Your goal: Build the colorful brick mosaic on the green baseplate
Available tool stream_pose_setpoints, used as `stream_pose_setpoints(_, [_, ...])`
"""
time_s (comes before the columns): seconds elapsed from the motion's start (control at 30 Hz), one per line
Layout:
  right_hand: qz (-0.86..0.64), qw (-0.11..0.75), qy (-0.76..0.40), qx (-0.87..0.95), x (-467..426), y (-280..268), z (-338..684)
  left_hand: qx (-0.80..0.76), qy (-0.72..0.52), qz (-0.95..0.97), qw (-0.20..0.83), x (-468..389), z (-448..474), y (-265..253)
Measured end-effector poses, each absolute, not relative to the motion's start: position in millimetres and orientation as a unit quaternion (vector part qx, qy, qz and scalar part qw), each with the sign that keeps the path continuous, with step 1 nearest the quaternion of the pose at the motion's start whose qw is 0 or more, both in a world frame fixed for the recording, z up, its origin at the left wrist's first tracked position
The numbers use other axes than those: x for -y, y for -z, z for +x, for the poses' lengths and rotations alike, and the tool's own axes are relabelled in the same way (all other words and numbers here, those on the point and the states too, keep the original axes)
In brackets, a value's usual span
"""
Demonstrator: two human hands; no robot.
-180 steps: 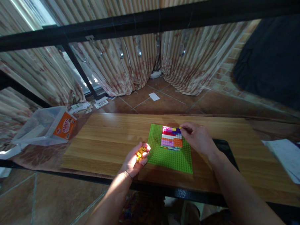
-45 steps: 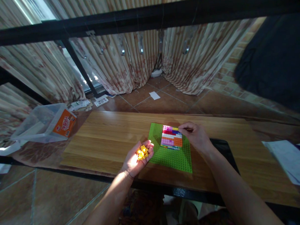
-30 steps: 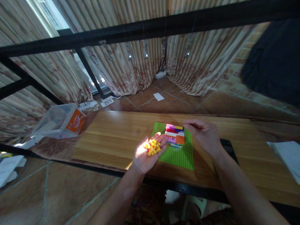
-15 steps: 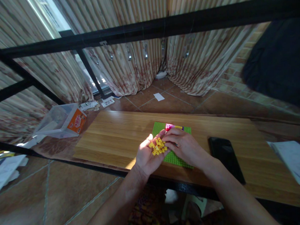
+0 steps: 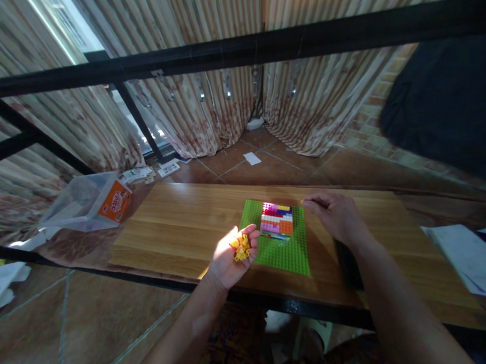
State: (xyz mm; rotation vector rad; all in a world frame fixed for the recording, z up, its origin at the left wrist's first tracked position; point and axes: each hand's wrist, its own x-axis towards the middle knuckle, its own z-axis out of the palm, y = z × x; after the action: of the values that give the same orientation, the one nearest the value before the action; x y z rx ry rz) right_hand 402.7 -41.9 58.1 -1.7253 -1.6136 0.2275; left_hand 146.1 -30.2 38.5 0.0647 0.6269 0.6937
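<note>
In my cupped left hand, palm up, lies a heap of small yellow toy bricks. My right hand is off the right edge of the green baseplate, its fingertips pinched on a small yellow brick, of which only a bit shows. On the baseplate's upper part is a block of fitted bricks in red, pink, white, orange, purple and yellow. Just below that block lies a thin, shiny, bluish strip, too small to name.
The wooden board bears the baseplate and a black phone, partly under my right forearm. White papers lie at the right. A clear plastic bin with an orange label stands at the left. A black metal bar crosses before the curtains.
My right hand has left the yellow heap and moved right, past the baseplate, uncovering the coloured bricks. My left hand has shifted slightly left and down with its bricks.
</note>
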Motion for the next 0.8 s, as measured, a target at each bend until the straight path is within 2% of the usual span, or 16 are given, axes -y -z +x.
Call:
stream_pose_setpoints(0.2, [-0.658, 0.353, -0.145, 0.649, 34.2, -36.4, 397.5, -0.317, -0.315, 0.039, 0.894, 29.2, 142.2, -22.1])
stream_pose_setpoints(0.53, [-0.661, 0.338, -0.162, 0.650, 26.8, -29.5, 395.0, -0.339, -0.321, 0.053, 0.883, 26.8, 141.5, -15.9])
stream_pose_setpoints(0.8, [-0.657, 0.359, -0.203, 0.632, 25.0, -23.9, 395.1, -0.344, -0.320, 0.046, 0.881, 27.0, 141.6, -13.1])
